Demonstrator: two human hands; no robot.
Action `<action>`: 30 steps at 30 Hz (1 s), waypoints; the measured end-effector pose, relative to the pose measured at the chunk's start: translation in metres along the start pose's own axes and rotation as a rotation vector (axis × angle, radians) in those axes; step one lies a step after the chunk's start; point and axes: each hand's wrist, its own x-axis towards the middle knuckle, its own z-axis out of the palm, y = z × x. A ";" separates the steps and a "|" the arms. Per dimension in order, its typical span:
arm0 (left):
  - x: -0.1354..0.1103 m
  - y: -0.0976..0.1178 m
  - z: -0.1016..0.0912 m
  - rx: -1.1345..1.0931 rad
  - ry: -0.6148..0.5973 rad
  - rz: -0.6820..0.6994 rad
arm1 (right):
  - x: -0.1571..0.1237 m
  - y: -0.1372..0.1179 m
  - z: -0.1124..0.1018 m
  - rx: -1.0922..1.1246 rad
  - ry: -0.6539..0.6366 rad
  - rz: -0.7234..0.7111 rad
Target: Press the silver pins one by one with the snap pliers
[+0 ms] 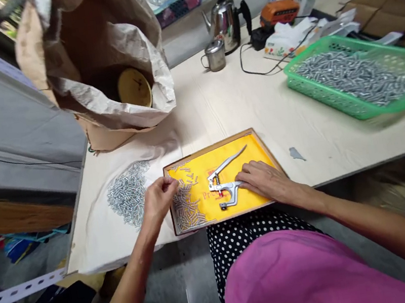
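Observation:
A shallow tray [269, 153] lined in yellow lies at the table's front edge. In it rest silver hand pliers [227, 187] with a spring between spread handles, of the snap-fastener sort. My right hand [263, 180] has its fingers curled over the end of the lower handle. Over the tray's left edge, my left hand [160, 199] is closed in a pinch, and whatever the fingertips hold is too small to make out. Small metal pins [189, 210] are strewn over the tray's left end, just under those fingertips.
Left of the tray, a pile of small metal parts [127, 194] lies on white cloth. A paper sack [103, 106] stands behind it. A green basket [352, 102] of metal pieces is at right. Farther back are a kettle [224, 22], a metal cup [216, 57] and a tissue pack [285, 41].

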 end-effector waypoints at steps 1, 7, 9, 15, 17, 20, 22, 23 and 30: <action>-0.011 0.008 0.011 -0.085 -0.043 0.008 | 0.000 0.000 -0.001 -0.016 0.003 0.004; -0.051 0.033 0.071 -0.322 -0.176 -0.002 | 0.000 -0.002 -0.002 -0.064 0.050 -0.005; -0.053 0.038 0.080 -0.380 -0.190 -0.051 | 0.000 -0.002 -0.002 -0.075 0.062 -0.009; -0.055 0.049 0.090 -0.418 -0.214 -0.135 | -0.001 0.001 0.003 -0.083 0.077 -0.003; -0.056 0.048 0.091 -0.411 -0.194 -0.146 | -0.001 0.001 0.004 -0.083 0.090 -0.003; -0.059 0.046 0.093 -0.393 -0.169 -0.146 | -0.001 0.000 0.004 -0.079 0.103 -0.008; -0.061 0.044 0.094 -0.380 -0.158 -0.144 | -0.001 0.000 0.004 -0.075 0.093 -0.007; -0.062 0.044 0.094 -0.372 -0.155 -0.145 | -0.001 0.000 0.003 -0.073 0.086 -0.004; -0.060 0.042 0.095 -0.317 -0.187 -0.168 | -0.001 -0.001 0.000 -0.063 0.080 -0.013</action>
